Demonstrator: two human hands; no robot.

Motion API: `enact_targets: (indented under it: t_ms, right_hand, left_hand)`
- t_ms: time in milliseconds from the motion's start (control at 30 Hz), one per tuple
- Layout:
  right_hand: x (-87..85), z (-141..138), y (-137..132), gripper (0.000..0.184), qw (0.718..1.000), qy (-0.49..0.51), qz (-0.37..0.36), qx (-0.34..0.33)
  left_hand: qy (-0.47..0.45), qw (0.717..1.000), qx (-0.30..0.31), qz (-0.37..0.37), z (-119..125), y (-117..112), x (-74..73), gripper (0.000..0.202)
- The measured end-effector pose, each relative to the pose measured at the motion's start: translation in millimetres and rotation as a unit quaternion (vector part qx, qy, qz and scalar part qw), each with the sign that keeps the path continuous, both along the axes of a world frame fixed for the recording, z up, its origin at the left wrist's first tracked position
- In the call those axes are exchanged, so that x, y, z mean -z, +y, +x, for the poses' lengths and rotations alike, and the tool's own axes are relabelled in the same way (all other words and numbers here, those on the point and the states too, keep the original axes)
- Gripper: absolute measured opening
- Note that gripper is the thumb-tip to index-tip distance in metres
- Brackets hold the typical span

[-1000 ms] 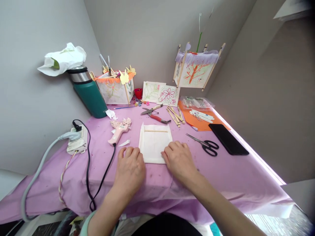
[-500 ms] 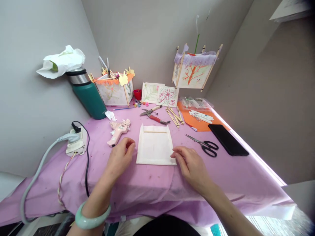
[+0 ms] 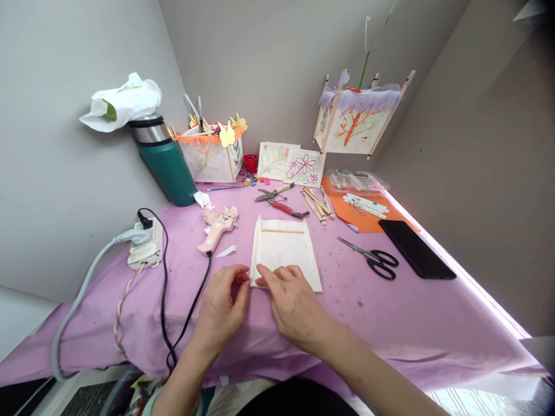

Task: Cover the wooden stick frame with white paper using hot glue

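Note:
A cream paper panel [image 3: 284,251] with a thin wooden stick glued across its far end lies flat on the purple tablecloth [image 3: 390,312]. My left hand [image 3: 223,306] rests beside the panel's near left corner, fingers curled toward it. My right hand [image 3: 292,300] lies over the panel's near edge, fingers stretched out flat and pressing on the paper by that same corner. Neither hand lifts anything. A pink glue gun [image 3: 217,225] lies just left of the panel, its black cord [image 3: 191,306] running toward me.
Black scissors [image 3: 375,260] and a black phone [image 3: 416,248] lie to the right. Red-handled pliers [image 3: 280,202] and wooden sticks [image 3: 316,202] sit behind the panel. A power strip [image 3: 147,248], a green flask [image 3: 167,162], paper lanterns [image 3: 355,118] and drawn panels [image 3: 303,167] line the back.
Both hands moved together to the panel's near left corner: the right hand crossed over from the right corner, the left came in from the side. The panel shifted slightly.

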State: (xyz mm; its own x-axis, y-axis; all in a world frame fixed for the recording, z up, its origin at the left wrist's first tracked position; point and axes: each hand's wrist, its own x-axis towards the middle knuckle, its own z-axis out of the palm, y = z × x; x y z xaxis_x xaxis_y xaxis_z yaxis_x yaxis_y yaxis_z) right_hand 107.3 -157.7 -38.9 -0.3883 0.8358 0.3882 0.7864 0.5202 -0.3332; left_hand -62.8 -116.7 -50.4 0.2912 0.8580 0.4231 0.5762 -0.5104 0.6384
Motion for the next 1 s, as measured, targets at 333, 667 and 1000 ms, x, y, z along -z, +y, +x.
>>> enact_targets:
  t_ms: [333,667,1000]
  right_hand:
    - [-10.7,-9,3,0.056,0.995,0.035,-0.061,0.066]
    - [-21.7,68,-26,0.042,0.943,0.295,-0.068,0.137]
    - [15.9,76,-58,0.052,0.990,-0.002,0.074,0.122]
  left_hand:
    - [0.095,0.986,0.080,0.110,-1,13,0.0,0.017]
    - [0.167,0.957,0.059,0.229,-7,6,3.3,0.020]
    - [0.223,0.925,0.098,0.290,1,4,-9.6,0.029]
